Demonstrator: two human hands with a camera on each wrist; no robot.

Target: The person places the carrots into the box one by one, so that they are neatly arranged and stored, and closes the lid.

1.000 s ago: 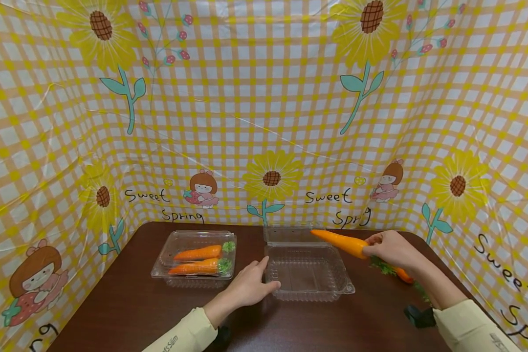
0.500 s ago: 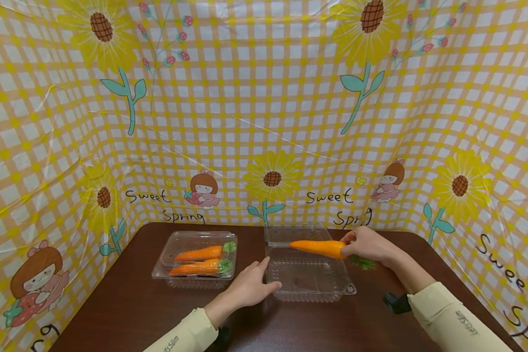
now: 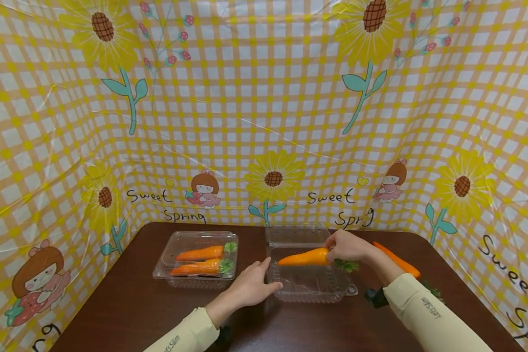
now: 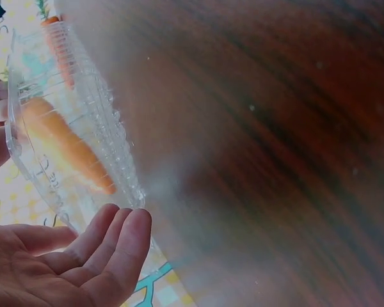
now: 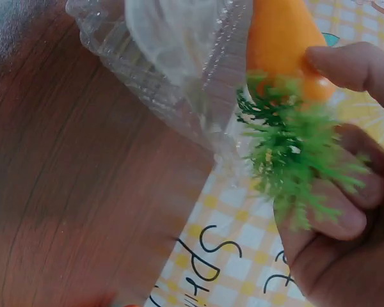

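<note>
My right hand [image 3: 348, 246] pinches an orange carrot [image 3: 304, 257] at its thick end, beside the green leafy top [image 5: 294, 150]. The carrot lies sideways over the rear part of an open clear plastic clamshell box [image 3: 305, 298], tip pointing left. Its hinged lid [image 3: 296, 234] stands raised at the back. My left hand [image 3: 248, 285] rests at the box's left edge, thumb and index finger spread along the side. In the left wrist view the fingers [image 4: 118, 256] reach the box's wall, nearly straight, with the carrot showing through the plastic.
A closed clear box [image 3: 169, 274] holding two carrots [image 3: 200, 253] stands at the left. Another carrot [image 3: 396, 260] lies on the dark wooden table [image 3: 127, 303] at the right, partly behind my right forearm. A checked cloth [image 3: 229, 122] encloses the back and sides.
My right hand has carried the carrot left and lower, from the right of the box to over it. The carrot at the right has come into fuller view. My left hand has stayed put.
</note>
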